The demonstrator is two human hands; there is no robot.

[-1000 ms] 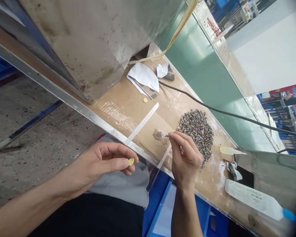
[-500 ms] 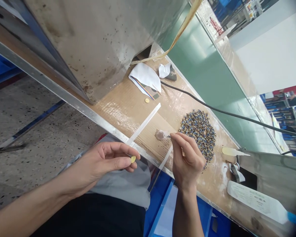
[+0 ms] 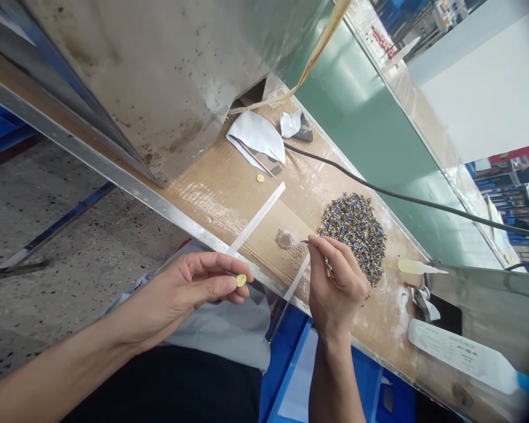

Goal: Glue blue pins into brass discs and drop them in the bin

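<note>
Between the thumb and fingers of my left hand (image 3: 203,282) is a small round yellow disc (image 3: 241,280), held near the table's front edge. My right hand (image 3: 337,273) pinches a thin dark stick (image 3: 305,241); most of it is hidden by the fingers. The stick's far end is at a small round translucent cup or blob (image 3: 286,238) on a piece of cardboard (image 3: 264,244). Tiny grains lie on the cardboard near it. Just beyond my right hand is a heap of small metal and blue parts (image 3: 355,232). Another yellow disc (image 3: 260,178) lies farther back.
White cloth (image 3: 256,136) lies by a large metal housing (image 3: 158,76). A black cable (image 3: 379,188) crosses the table's back. On the right are a dropper bottle (image 3: 417,267) and a white bottle (image 3: 462,355) lying down. Blue crates (image 3: 291,364) stand below the table edge.
The yellow disc in my left hand has turned so more of its flat face shows. My right hand keeps the stick at the translucent cup or blob, almost unmoved. The view has shifted slightly.
</note>
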